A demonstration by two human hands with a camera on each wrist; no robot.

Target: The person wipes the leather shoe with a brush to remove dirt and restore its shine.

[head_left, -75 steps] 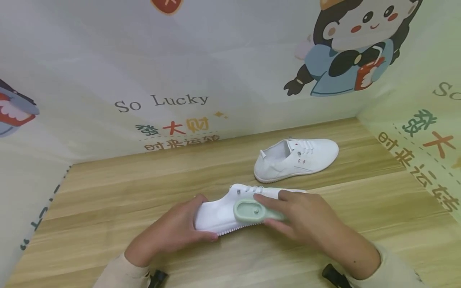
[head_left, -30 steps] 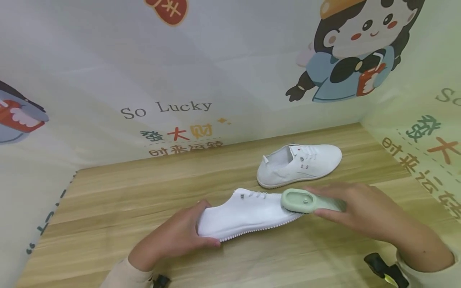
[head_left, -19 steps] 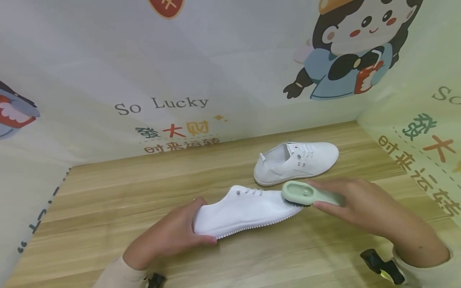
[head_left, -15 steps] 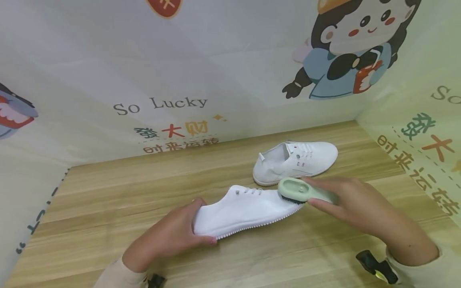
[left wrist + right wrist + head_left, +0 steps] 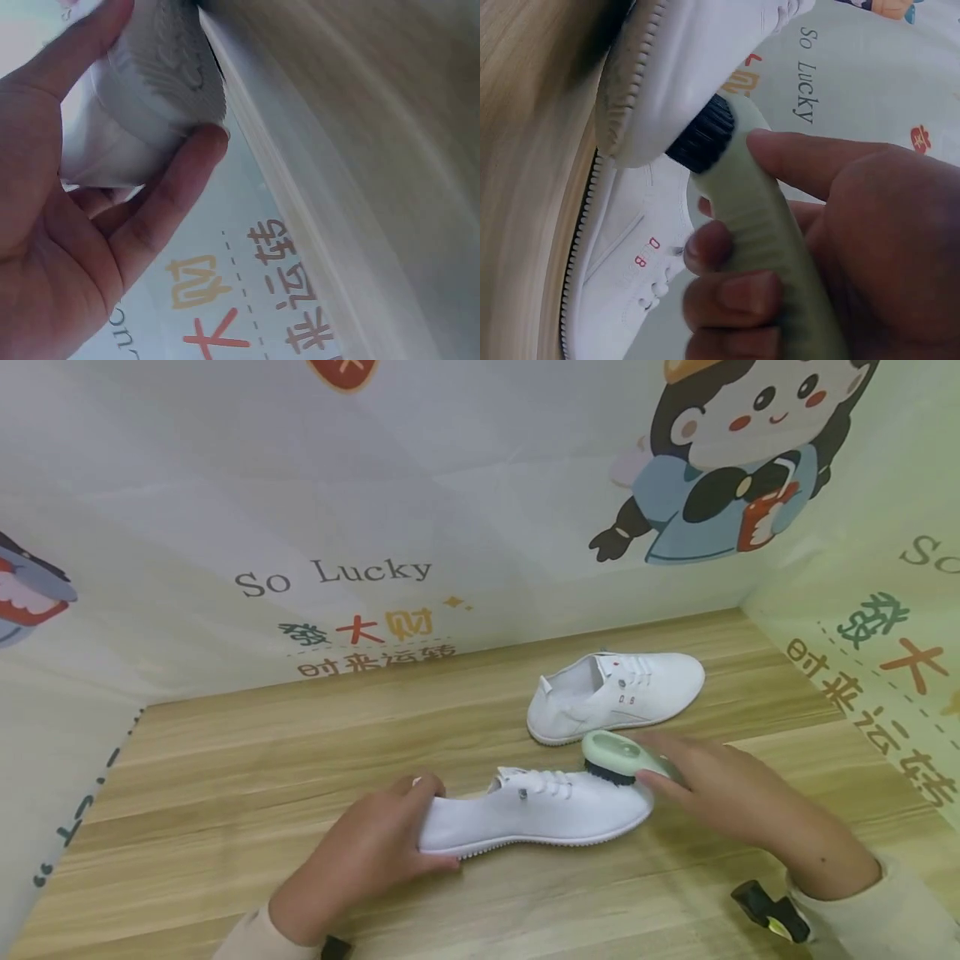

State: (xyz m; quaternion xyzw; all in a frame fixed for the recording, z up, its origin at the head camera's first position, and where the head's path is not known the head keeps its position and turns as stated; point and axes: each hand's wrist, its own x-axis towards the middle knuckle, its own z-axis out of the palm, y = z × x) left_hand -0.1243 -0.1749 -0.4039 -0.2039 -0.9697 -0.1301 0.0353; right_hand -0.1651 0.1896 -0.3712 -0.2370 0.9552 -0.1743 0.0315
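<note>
My left hand [image 5: 375, 843] grips a white lace-up shoe [image 5: 555, 818] round its heel, the toe pointing right. In the left wrist view, fingers and thumb wrap the shoe's heel [image 5: 112, 135], and its ridged sole shows. My right hand [image 5: 720, 793] holds a pale green shoe brush [image 5: 611, 750] by the handle. Its dark bristles [image 5: 705, 135] touch the upper near the toe, as the right wrist view shows. Behind the brush, the second white shoe [image 5: 660, 685] stands upright on the table, toe to the right.
The wood-grain table [image 5: 247, 768] carries both shoes. A printed cloth wall [image 5: 375, 485] closes off the back, and a similar side wall [image 5: 862, 635] rises at the right. Black wrist straps show at both sleeves.
From the shoe's side, the brush has moved right to the toe area. The held shoe has since rolled so its laces show more, and the brush has tilted, baring its bristles.
</note>
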